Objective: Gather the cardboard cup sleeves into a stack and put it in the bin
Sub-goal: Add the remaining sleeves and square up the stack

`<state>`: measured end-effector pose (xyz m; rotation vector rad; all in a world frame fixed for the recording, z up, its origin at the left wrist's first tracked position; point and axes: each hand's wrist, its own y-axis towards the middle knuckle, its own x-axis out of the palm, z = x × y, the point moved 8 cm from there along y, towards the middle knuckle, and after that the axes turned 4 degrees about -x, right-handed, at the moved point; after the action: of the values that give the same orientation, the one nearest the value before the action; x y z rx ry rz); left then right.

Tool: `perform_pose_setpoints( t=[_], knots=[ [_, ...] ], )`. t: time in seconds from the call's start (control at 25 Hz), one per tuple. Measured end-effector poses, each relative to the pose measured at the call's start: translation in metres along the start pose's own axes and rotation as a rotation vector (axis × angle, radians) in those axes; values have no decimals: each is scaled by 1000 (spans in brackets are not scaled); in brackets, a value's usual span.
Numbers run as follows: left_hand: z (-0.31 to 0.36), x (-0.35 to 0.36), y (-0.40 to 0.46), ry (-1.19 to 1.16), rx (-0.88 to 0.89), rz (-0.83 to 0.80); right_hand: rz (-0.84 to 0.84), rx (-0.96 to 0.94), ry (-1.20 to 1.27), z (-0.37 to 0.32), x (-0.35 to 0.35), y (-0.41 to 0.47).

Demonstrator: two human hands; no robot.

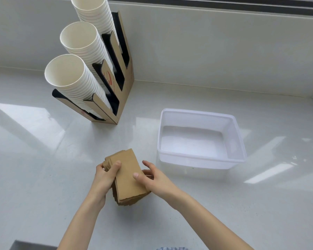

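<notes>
A stack of brown cardboard cup sleeves [127, 177] is held between both hands just above the white counter, slightly fanned at its far end. My left hand [105, 177] grips the stack's left edge, thumb on top. My right hand [152, 177] holds the right edge, thumb pressed on the top sleeve. A translucent white plastic bin [237, 139] stands to the right of the stack, a little farther back, with nothing inside it.
A cardboard cup dispenser [123, 83] with three tall stacks of white paper cups [76, 82] stands at the back left. The white counter [34, 159] meets a wall ledge behind. A dark edge [25, 246] shows at the bottom left.
</notes>
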<state>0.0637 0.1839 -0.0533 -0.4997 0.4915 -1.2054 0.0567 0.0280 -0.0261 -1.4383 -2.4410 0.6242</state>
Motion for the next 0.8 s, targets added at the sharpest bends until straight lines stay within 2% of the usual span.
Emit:
perform_pose_setpoints(
  t=[0.12, 0.28, 0.44, 0.64, 0.8],
  knots=[
    [6, -2, -1, -104, 12, 39, -17, 32, 119, 8, 1, -5],
    [18, 4, -17, -206, 115, 127, -29, -11, 471, 10, 6, -7],
    [19, 18, -29, -293, 167, 106, 4, -87, 569, 10, -5, -6],
    [24, 42, -37, -330, 214, -144, 68, -133, 530, 15, -28, -11],
    [21, 62, -45, -120, 214, -386, 142, -164, 399, 23, -61, -30]
  ],
)
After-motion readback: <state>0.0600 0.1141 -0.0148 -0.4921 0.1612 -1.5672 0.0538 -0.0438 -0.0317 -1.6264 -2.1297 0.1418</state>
